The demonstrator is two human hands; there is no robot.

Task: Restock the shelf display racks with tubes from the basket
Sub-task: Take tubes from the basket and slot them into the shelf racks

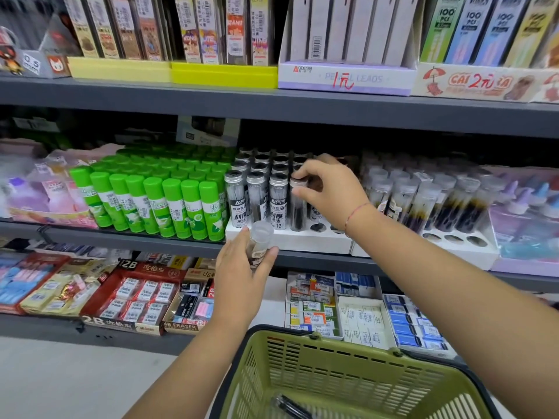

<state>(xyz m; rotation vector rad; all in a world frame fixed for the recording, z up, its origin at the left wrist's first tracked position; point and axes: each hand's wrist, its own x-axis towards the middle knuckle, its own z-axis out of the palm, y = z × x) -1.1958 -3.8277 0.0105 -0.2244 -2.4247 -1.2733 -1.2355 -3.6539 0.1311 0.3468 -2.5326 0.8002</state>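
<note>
My right hand (328, 189) pinches the silver cap of a clear tube (297, 207) that stands in a front-row hole of the white display rack (302, 241) on the middle shelf. Several similar silver-capped tubes (257, 189) fill the rack's left side; two front holes to the right of my wrist show empty. My left hand (245, 273) holds a second clear tube (259, 243) with a clear cap, just below the rack's front edge. The green basket (332, 373) sits at the bottom, with a dark tube (292, 405) lying inside.
Green glue sticks (157, 201) stand left of the rack. A second white rack (453, 240) with clear-capped tubes and empty front holes sits to the right. Pencil lead boxes (348, 77) line the upper shelf. Eraser boxes (136, 297) fill the lower shelf.
</note>
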